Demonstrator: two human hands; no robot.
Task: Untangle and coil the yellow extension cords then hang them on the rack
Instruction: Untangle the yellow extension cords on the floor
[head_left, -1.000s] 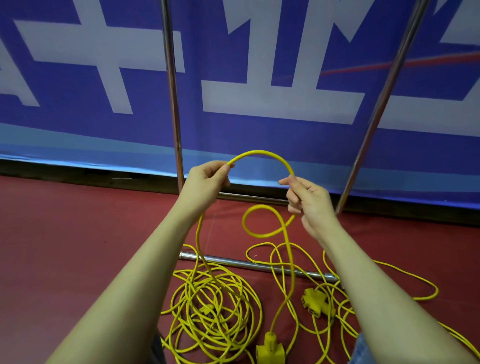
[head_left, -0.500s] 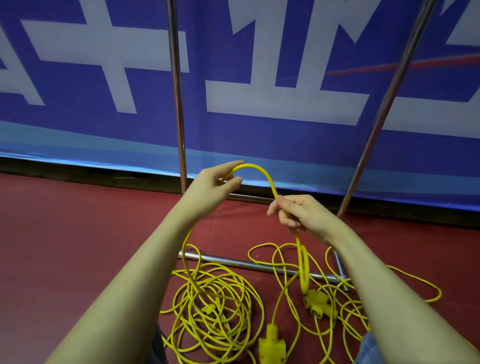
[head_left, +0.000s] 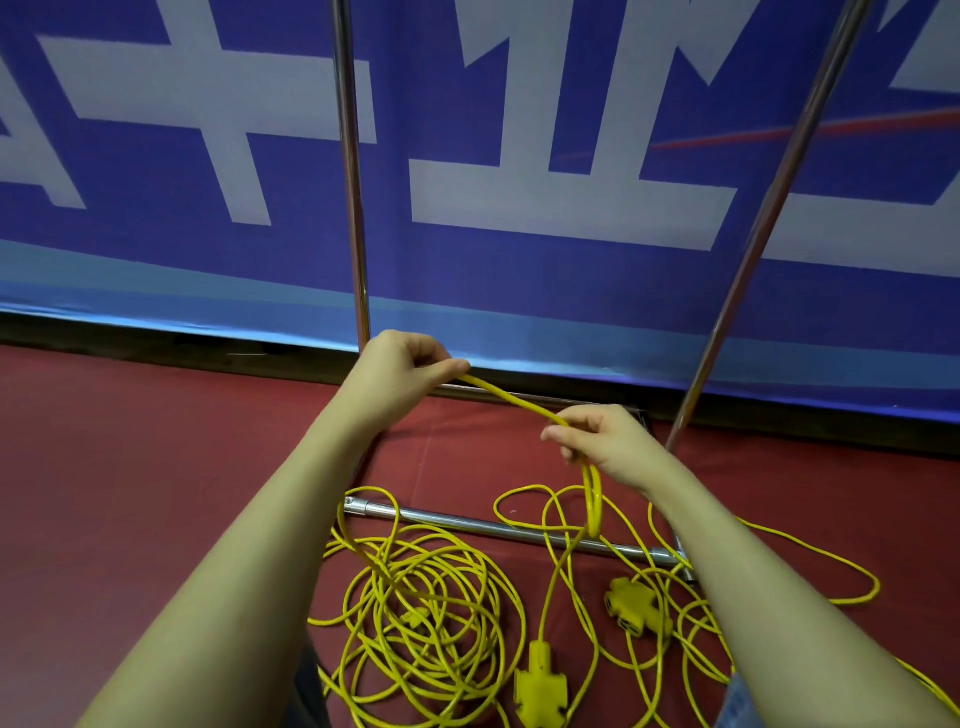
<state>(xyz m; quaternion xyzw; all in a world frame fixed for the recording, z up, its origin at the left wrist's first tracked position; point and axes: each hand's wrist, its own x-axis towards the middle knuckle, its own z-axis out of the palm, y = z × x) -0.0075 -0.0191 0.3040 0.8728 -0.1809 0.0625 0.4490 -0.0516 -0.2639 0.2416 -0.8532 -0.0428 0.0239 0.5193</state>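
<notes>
The tall arch of cord that was standing between the hands a second ago is now flattening into a taut, nearly straight run. The left hand (head_left: 402, 371) is pinching the yellow extension cord (head_left: 511, 400) between thumb and curled fingers, up near the base of the left rack pole (head_left: 350, 182). The right hand (head_left: 605, 441), which has been dropping lower and closer in, is gripping the same cord with curled fingers, and a narrow doubled loop (head_left: 594, 501) is hanging straight down from it where a wide open curl was swinging before.

That suggests the first turn of a coil is being gathered into the right hand, with the left feeding slack. From the loop one strand is trailing down to a yellow three-way socket head (head_left: 540, 686) on the red floor (head_left: 130, 493). Most of the work looks undone: a large loose heap of cord (head_left: 431, 608) is lying in front of the rack's base bar (head_left: 498, 530), a second socket block (head_left: 636, 605) and more strands are sprawling to the right, and nothing is hanging on the rack yet.
</notes>
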